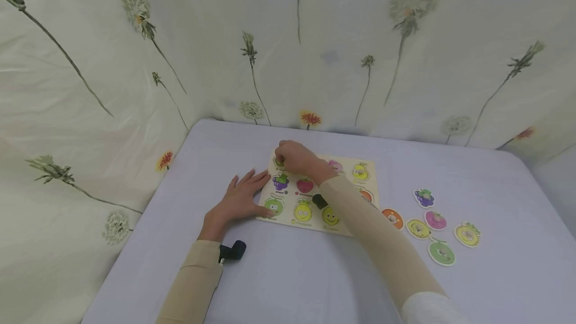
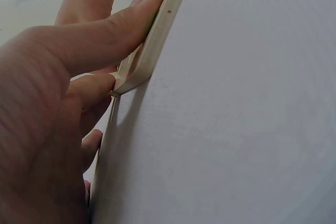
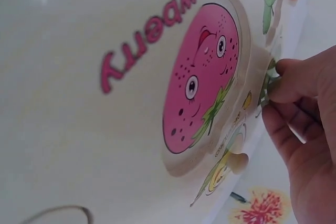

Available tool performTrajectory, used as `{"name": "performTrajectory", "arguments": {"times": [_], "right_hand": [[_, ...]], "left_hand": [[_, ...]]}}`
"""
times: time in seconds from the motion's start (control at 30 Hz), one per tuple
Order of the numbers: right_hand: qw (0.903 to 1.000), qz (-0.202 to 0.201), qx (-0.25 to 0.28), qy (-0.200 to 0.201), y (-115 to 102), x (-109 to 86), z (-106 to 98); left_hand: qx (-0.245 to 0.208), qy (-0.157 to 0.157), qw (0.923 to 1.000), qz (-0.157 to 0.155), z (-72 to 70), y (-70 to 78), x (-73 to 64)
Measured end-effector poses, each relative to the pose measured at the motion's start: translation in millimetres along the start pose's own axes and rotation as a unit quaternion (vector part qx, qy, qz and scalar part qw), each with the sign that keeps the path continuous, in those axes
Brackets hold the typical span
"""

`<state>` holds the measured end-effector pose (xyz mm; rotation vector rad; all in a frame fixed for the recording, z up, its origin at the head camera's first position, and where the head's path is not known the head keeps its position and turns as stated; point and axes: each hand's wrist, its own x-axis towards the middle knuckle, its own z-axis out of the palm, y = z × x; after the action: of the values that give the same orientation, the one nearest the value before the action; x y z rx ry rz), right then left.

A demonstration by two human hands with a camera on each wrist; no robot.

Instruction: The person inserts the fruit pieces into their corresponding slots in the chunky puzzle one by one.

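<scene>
A wooden fruit puzzle board [image 1: 288, 210] lies on the table. At its far left corner my right hand [image 1: 297, 158] pinches a green puzzle piece [image 3: 265, 88] between thumb and fingers, right at the board's surface; the fingers cover most of it. My left hand [image 1: 240, 199] lies along the board's left edge, fingers spread, its thumb [image 2: 118, 32] over the near left corner. Close to the right hand are the printed strawberry recess [image 3: 202, 77] and a yellow piece with a wooden knob [image 3: 239, 163]. The grape recess [image 1: 280, 182] shows between the hands.
Right of the board lie several loose knobbed pieces: grapes [image 1: 424, 197], a pink one [image 1: 435, 220], an orange one [image 1: 392, 219], a yellow one [image 1: 418, 229], a pineapple [image 1: 467, 234] and a green one [image 1: 442, 253]. A pear piece [image 1: 360, 172] sits in the board. Flowered curtain [image 1: 333, 89] hangs behind.
</scene>
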<state>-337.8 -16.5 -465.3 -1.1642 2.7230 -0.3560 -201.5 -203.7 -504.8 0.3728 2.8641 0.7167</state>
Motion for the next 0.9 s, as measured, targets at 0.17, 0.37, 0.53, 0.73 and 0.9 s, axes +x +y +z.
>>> {"name": "performTrajectory", "arguments": {"times": [0.17, 0.37, 0.53, 0.73, 0.9], "right_hand": [[1.0, 0.005, 0.0, -0.004, 0, -1.5, 0], [0.9999, 0.015, 0.001, -0.001, 0, -2.7, 3], [0.9992, 0.026, 0.026, 0.016, 1, -6.8, 7], [0.9982, 0.045, 0.031, 0.027, 5, -13.1, 12], [0.9968, 0.062, 0.042, 0.028, 8, -19.4, 12]], "left_hand": [[0.002, 0.0, 1.0, 0.003, 0.9, 0.2, 1.5], [0.006, 0.001, 1.0, -0.001, 2.8, -1.4, 2.0], [0.005, -0.004, 1.0, -0.006, 3.9, -0.9, 1.6], [0.008, -0.006, 0.9999, -0.009, 5.6, 0.2, 1.8], [0.012, 0.004, 0.9999, -0.005, 5.9, -0.4, 2.8]]}}
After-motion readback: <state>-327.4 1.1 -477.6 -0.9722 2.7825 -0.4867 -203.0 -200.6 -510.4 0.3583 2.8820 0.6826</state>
